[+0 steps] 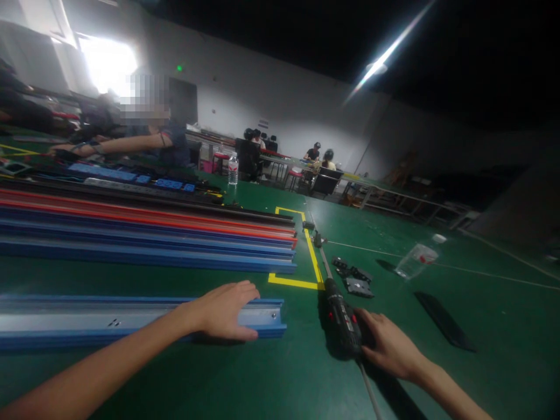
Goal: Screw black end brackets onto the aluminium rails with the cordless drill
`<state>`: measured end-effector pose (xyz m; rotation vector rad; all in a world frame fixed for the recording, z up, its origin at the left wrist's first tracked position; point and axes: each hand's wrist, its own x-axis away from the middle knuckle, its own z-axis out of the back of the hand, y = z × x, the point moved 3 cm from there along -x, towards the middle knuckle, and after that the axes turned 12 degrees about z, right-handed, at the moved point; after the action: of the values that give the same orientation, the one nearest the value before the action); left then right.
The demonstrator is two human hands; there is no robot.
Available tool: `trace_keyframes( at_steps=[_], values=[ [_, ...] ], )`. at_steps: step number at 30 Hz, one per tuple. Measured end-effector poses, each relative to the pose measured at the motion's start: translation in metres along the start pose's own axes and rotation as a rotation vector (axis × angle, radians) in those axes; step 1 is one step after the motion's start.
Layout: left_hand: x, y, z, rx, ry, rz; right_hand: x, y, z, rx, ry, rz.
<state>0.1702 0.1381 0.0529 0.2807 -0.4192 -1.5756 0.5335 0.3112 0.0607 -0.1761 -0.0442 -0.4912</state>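
My left hand [227,312] spans a blue channel-shaped rail [151,315] lying on the green table, thumb on its near edge and fingers over the far one. A small screw or hole [273,315] shows near the rail's right end. To the right, my right hand [387,344] is closed at the handle of a black cordless drill [343,324] with red marks; part of the handle is hidden by the fingers. The drill is low over or on the table, its front pointing away from me.
Several blue, red and black rails [149,233] lie side by side beyond. Yellow tape [295,282] marks the table [245,385]. Small black parts [356,280], a dark flat bar [444,321] and a tilted water bottle [417,259] are at right. Another person [151,137] reaches across the far left.
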Motion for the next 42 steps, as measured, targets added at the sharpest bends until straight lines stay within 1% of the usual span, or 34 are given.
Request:
trace_keyframes(
  at_steps=[2, 5, 14, 20, 24, 27, 30, 31, 33, 36, 39, 42],
  values=[
    [0.0, -0.001, 0.0, 0.013, -0.01, 0.008, 0.003, -0.003, -0.001, 0.058, 0.01, 0.012],
    [0.0, -0.002, 0.0, 0.028, -0.014, 0.025, 0.011, -0.008, -0.002, 0.056, 0.005, 0.001],
    [0.0, -0.006, -0.003, 0.051, -0.021, 0.06, 0.034, -0.021, 0.003, -0.04, -0.059, 0.031],
    [0.001, -0.015, -0.011, 0.023, -0.067, 0.134, 0.044, -0.019, 0.006, -0.155, -0.056, 0.047],
    [-0.001, -0.023, -0.017, 0.022, -0.065, 0.144, 0.046, -0.02, 0.008, -0.233, -0.03, 0.059],
    [-0.002, -0.028, -0.021, 0.026, -0.066, 0.132, 0.049, -0.018, 0.017, -0.315, -0.051, 0.085],
    [-0.002, -0.029, -0.023, 0.015, -0.096, 0.143, 0.048, -0.003, 0.036, -0.377, -0.076, 0.073],
    [-0.002, -0.028, -0.023, 0.005, -0.114, 0.157, 0.044, 0.005, 0.044, -0.375, -0.062, 0.061],
    [-0.003, -0.027, -0.023, -0.015, -0.143, 0.181, 0.028, 0.024, 0.059, -0.329, 0.014, 0.048],
    [-0.003, -0.023, -0.02, -0.022, -0.145, 0.179, -0.015, 0.054, 0.073, -0.144, 0.183, 0.047],
    [-0.003, -0.019, -0.017, -0.011, -0.161, 0.185, -0.068, 0.078, 0.07, -0.065, 0.221, 0.014],
    [-0.003, -0.012, -0.011, -0.001, -0.151, 0.178, -0.115, 0.089, 0.058, 0.004, 0.221, 0.001]
  ],
)
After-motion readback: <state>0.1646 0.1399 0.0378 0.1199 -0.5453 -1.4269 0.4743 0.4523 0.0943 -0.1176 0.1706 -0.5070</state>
